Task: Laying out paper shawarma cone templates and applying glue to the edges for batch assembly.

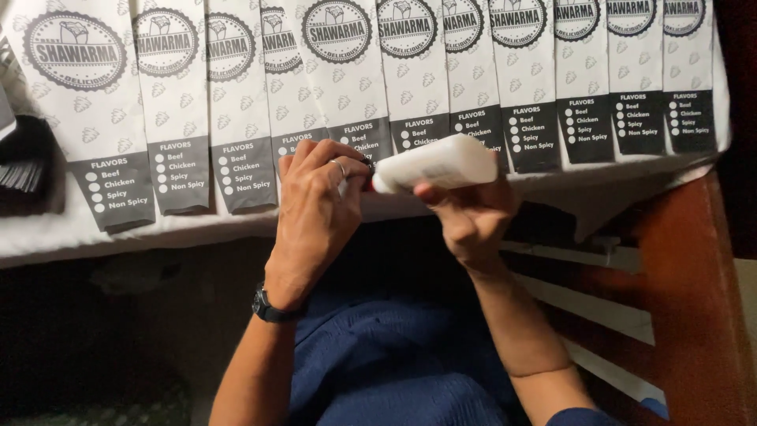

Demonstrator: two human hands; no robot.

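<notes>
The white plastic squeeze bottle [438, 164] is held on its side, near horizontal, above the front edge of the white-covered table [95, 237]. Its nozzle end points toward the person's left.

The right hand [469, 213] supports the bottle from below. The fingers are curled around the bottle body, and the thumb presses against its near side.

The left hand [315, 201] is at the nozzle end. Its fingers are closed together around the small dark-and-red cap [367, 170], pinching it. A thin ring [339, 166] sits on one finger of this hand, and a black wristwatch [272, 309] is on the left wrist.

Directly behind the bottle, a row of white paper sleeves [236, 102] lies flat on the table, overlapping side by side. Each sleeve carries a round grey emblem at the top and a dark grey panel with white dots at the lower end. The row spans the full width of the table.

A dark object [27, 162] lies at the table's left edge; its kind cannot be determined. Below the hands is the person's dark blue garment [394, 363]. A reddish-brown wooden chair frame [686, 300] stands to the right.
</notes>
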